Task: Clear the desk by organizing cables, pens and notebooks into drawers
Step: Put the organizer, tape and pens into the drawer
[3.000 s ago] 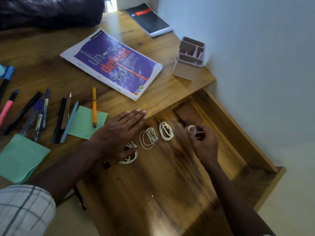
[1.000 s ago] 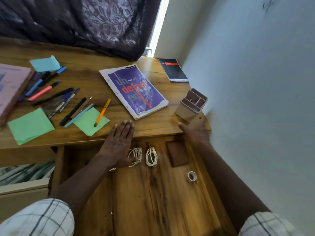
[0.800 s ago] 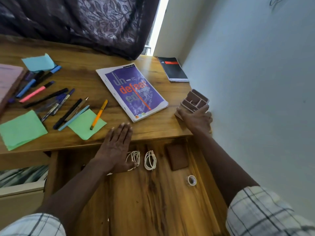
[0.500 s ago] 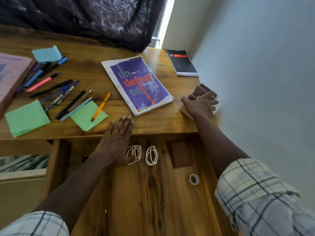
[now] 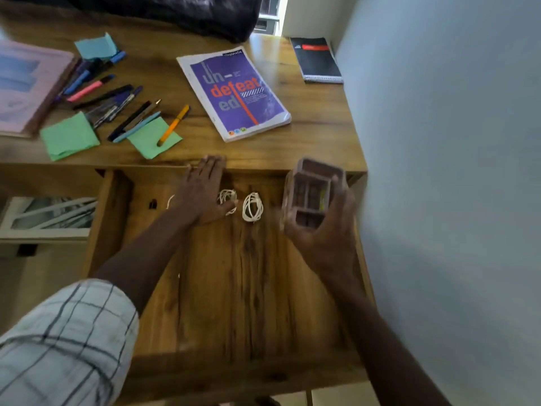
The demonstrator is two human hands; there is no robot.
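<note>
My right hand [image 5: 325, 238] grips the holder [image 5: 307, 194] over the open drawer [image 5: 234, 288]. My left hand [image 5: 205, 191] lies flat with straight fingers on the cables [image 5: 252, 207] in the drawer. The pens [image 5: 131, 118] and books [image 5: 234, 92] lie on the worktop [image 5: 316, 133].

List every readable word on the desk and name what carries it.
"un-" / "defeat" / "ed": on the cover of the purple paperback book.
Small print on that cover: too blurred to read.
Red label on the black spiral-bound notebook: too small to read.
</note>
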